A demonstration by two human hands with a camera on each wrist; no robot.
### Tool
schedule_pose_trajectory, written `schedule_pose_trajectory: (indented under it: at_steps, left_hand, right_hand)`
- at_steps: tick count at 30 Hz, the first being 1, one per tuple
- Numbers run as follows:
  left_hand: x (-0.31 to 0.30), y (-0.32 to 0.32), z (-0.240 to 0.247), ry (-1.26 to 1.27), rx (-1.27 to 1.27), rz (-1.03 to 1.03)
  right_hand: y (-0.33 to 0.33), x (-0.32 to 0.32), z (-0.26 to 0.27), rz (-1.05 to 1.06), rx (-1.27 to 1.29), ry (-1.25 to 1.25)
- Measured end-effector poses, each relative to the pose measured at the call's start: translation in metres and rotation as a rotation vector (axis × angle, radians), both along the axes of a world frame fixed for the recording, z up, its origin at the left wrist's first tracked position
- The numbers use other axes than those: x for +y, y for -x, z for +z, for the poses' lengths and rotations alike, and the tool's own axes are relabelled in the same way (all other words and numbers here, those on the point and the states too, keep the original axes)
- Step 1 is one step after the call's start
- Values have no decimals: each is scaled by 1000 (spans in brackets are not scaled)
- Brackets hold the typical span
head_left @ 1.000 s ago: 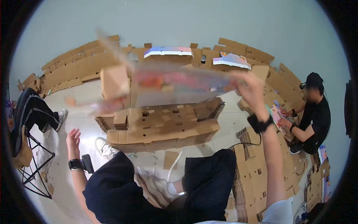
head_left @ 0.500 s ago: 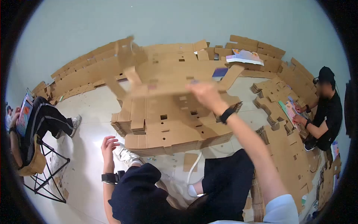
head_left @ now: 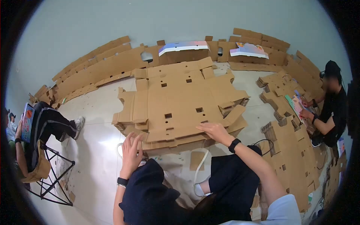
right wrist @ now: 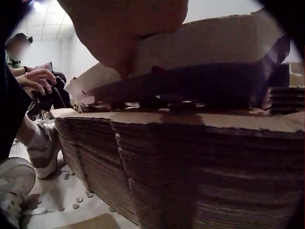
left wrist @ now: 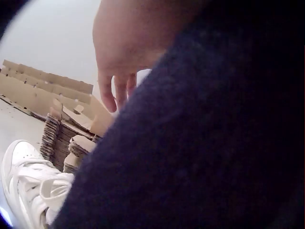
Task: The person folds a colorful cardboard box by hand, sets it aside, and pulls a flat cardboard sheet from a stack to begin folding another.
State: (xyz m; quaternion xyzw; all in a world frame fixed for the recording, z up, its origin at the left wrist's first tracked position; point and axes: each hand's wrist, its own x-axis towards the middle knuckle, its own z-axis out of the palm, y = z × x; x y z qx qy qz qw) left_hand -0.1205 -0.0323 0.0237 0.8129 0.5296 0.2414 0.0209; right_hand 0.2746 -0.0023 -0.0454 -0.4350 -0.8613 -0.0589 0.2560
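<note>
A flattened cardboard box blank [head_left: 180, 95], brown side up with slots and folded flaps, lies over a thick stack of similar sheets [right wrist: 143, 167]. My right hand [head_left: 216, 133] pinches its raised near edge, right of the middle. In the right wrist view, that near flap [right wrist: 205, 43] stands tilted above the stack, with the right hand [right wrist: 126, 28] over its top edge. My left hand [head_left: 132, 152] is at the near left corner, fingers loosely bent beside a small flap [head_left: 137, 134]. The left wrist view shows these left fingers [left wrist: 107, 93] pointing down, partly hidden by a dark trouser leg.
More cardboard stacks [head_left: 288, 157] stand on the right, where a person [head_left: 326, 108] handles a coloured sheet. Cardboard panels [head_left: 93, 69] line the wall, with printed pieces [head_left: 183, 48] on top. Another person's legs [head_left: 52, 120] and a folding stool [head_left: 52, 174] are at left.
The blank, first swung up with its printed side showing, has turned over and come down onto the stack, brown side up. My left hand has moved in to the stack's near left corner.
</note>
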Motion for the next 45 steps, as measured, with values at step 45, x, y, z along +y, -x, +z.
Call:
schedule_pose_trajectory:
  at_steps: [45]
  left_hand:
    - [117, 37, -105, 279, 670, -77]
  right_hand:
    - [-158, 13, -17, -383, -497, 619]
